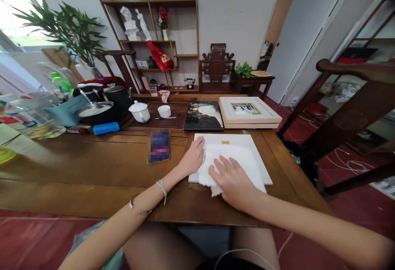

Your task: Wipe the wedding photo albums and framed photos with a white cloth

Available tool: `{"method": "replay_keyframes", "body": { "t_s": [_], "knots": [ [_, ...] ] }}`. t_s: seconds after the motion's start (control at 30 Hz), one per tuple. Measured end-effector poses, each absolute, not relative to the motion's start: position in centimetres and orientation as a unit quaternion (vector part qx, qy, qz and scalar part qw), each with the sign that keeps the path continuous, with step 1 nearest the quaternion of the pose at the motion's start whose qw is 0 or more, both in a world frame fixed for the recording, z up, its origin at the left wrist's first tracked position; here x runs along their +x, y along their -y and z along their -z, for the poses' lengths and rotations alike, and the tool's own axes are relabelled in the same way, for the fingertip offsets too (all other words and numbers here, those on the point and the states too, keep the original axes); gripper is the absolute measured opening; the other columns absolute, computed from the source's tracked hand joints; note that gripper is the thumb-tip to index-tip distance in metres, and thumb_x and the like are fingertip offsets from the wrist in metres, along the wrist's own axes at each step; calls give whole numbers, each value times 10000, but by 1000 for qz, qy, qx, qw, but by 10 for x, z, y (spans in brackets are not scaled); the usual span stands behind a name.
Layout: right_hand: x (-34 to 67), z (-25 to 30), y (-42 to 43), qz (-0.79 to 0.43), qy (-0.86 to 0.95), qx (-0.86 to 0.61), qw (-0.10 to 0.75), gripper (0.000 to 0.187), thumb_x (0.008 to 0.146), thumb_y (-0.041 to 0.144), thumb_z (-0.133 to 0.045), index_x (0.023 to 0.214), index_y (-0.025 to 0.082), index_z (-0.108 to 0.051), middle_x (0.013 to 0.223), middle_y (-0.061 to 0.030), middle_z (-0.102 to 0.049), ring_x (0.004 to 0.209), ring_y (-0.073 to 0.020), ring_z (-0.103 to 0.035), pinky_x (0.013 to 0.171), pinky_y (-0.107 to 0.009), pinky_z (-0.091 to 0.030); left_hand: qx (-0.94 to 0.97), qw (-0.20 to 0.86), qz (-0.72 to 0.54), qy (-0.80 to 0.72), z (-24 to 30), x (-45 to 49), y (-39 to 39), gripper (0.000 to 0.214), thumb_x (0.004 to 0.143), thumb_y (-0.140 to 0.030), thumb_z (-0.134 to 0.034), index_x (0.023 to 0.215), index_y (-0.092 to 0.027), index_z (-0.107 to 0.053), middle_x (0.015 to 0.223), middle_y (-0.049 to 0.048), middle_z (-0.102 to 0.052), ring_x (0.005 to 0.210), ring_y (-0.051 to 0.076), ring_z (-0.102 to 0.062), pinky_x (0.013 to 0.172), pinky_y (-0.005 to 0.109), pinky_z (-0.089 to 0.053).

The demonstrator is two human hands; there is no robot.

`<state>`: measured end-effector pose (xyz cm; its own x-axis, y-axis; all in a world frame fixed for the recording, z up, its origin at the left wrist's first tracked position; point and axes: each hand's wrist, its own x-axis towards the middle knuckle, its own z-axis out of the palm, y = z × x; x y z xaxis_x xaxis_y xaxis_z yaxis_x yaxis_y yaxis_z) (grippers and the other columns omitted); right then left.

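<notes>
A white rectangular board or album (253,142) lies flat on the wooden table, with a small gold bow-shaped mark (225,142) near its far edge. Spread over much of it is a white cloth (247,159) with a ragged edge, hanging slightly past the near side. My right hand (231,177) presses down on this cloth, fingers spread and a little bent. Along the board's left edge rests my left hand (194,157), its fingers stretched out and touching the board beside the cloth. What lies beneath the cloth is hidden.
Behind the board are a dark photo album (203,116) and a pale framed picture (271,116). A blurred dark blue item (159,146) lies left. Further left stand a white lidded cup (140,111), a blue block (106,128) and a black kettle (116,99). A chair (348,109) stands right.
</notes>
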<state>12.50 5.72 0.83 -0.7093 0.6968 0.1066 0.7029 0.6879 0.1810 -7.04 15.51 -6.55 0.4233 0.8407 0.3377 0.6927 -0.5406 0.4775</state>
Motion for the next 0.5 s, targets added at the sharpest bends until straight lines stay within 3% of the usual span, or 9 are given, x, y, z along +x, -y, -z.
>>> {"method": "replay_keyframes", "body": {
  "t_s": [0.23, 0.5],
  "knots": [
    [121, -11, -122, 93, 887, -452, 31, 476, 758, 99, -557, 1234, 101, -548, 1280, -207, -567, 1255, -345, -439, 996, -472, -354, 828, 152, -268, -469, 64, -69, -154, 494, 922, -138, -317, 1408, -96, -396, 1527, 189, -318, 1457, 272, -213, 1189, 517, -187],
    [114, -13, -111, 92, 910, -404, -9, 485, 790, 49, -491, 1274, 49, -523, 1352, -255, -502, 1318, -363, -388, 1070, -523, -274, 841, 154, -262, -448, 62, -70, -154, 518, 910, -180, -390, 1417, -79, -400, 1528, 211, -305, 1460, 298, -194, 1178, 548, -194]
  ]
}}
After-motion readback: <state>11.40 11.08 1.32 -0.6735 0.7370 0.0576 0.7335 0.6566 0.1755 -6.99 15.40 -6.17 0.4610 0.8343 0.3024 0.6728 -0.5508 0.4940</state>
